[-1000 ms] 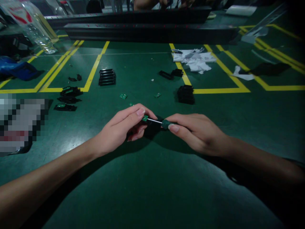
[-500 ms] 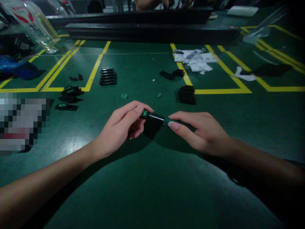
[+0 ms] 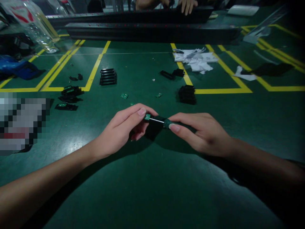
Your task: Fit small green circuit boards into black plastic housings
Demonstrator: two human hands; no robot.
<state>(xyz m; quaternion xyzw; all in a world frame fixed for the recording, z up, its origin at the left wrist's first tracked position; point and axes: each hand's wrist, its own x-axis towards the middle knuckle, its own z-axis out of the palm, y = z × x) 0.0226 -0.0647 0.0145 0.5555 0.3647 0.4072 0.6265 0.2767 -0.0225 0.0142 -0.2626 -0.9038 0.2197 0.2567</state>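
Observation:
My left hand (image 3: 122, 128) is closed, its thumb and fingers pinching a small green circuit board (image 3: 147, 117); a dark part beneath it is mostly hidden by the fingers. In my right hand (image 3: 202, 132) is a screwdriver (image 3: 157, 120) with a thin metal shaft and a dark green handle, gripped between thumb and forefinger. The shaft points left and its tip meets the edge of the board. Beyond my hands lie small green boards (image 3: 124, 96) and another green board (image 3: 159, 95). A further one shows just behind my left fingers.
Black parts form a neat row (image 3: 108, 77) and a dark stack (image 3: 187, 94). More black pieces with boards (image 3: 66, 106) lie left. Crumpled white paper (image 3: 196, 58), a clear bottle (image 3: 40, 35) and long black bars (image 3: 152, 33) stand farther back, near another person's hand (image 3: 187, 5).
My left hand has shifted slightly right and down, uncovering a small green board behind it. The screwdriver's handle has moved slightly right. Another person's hand has come over the far bar.

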